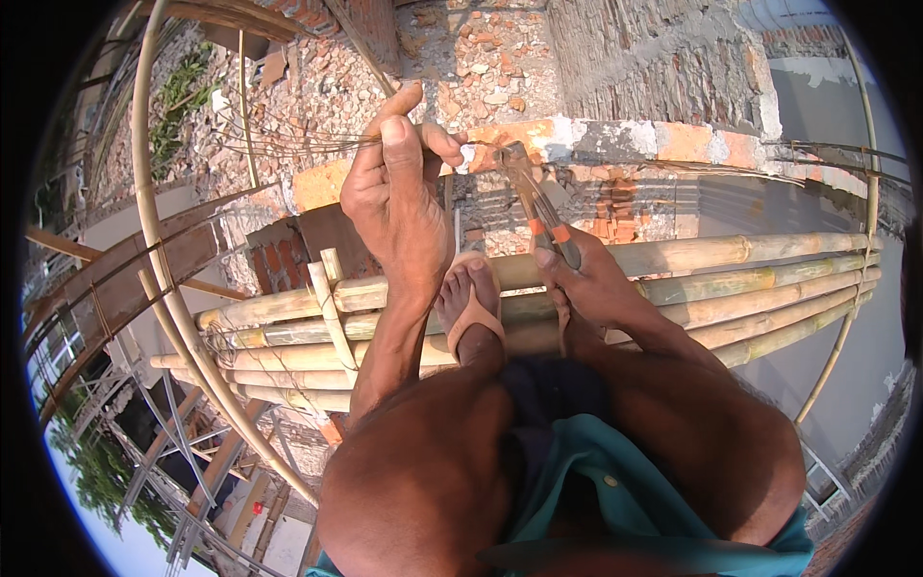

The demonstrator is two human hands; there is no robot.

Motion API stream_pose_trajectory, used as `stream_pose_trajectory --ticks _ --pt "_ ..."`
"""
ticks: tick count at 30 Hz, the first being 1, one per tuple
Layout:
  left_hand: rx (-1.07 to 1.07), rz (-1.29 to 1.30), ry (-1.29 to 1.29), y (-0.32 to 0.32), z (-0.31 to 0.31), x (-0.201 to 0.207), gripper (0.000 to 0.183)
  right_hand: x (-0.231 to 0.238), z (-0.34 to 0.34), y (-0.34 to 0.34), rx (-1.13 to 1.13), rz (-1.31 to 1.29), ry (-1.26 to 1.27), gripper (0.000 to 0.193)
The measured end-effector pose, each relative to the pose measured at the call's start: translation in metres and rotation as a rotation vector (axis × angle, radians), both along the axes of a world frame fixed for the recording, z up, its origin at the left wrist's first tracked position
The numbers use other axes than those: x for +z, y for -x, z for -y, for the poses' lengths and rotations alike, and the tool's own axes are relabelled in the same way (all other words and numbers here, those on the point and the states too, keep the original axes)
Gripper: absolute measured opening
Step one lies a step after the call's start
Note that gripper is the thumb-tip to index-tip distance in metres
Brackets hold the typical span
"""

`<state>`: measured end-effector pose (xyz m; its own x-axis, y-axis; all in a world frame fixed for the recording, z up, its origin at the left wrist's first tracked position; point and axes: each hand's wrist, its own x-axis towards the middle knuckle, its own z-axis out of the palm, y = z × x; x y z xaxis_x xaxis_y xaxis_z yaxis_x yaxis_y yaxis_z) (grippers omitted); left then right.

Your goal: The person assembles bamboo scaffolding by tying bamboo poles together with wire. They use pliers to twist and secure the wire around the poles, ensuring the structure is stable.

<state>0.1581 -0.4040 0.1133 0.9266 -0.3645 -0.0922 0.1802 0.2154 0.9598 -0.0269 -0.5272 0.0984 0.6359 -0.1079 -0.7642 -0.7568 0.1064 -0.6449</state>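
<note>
My left hand (409,197) is raised above the bamboo, thumb and fingers closed around a bundle of thin wires (317,144). The wires trail off to the left, and a short end shows past the fingertips on the right. In my right hand (596,284) is a pair of pincers (535,197) with orange bands on the handles. The pincers' head points up and left, close to the wire end by my left fingertips. Whether the jaws touch the wire I cannot make out.
I squat on a platform of bamboo poles (692,258), one sandalled foot (471,306) showing. A broken brick wall edge (673,142) runs just beyond, with rubble (495,72) past it. An upright bamboo pole (144,144) stands at left, another (871,183) at right.
</note>
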Motion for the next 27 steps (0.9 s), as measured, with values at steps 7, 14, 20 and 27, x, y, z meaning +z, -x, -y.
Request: stream_pose_trajectory --ticks 7,14,20,27 --pt "-0.167 -0.880 0.133 -0.073 0.010 0.001 0.032 -0.001 -0.004 0.012 0.351 0.472 0.594 0.036" --pt "-0.075 0.157 -0.394 -0.037 -0.006 0.014 0.035 -0.013 -0.001 0.000 0.262 0.252 0.532 0.037" --pt "-0.172 -0.517 -0.071 -0.071 -0.002 -0.010 0.033 -0.002 0.004 0.003 -0.074 0.476 0.081 0.038" --pt "-0.098 -0.101 0.083 -0.048 -0.012 -0.012 0.030 0.002 0.010 0.000 -0.058 0.435 0.043 0.041"
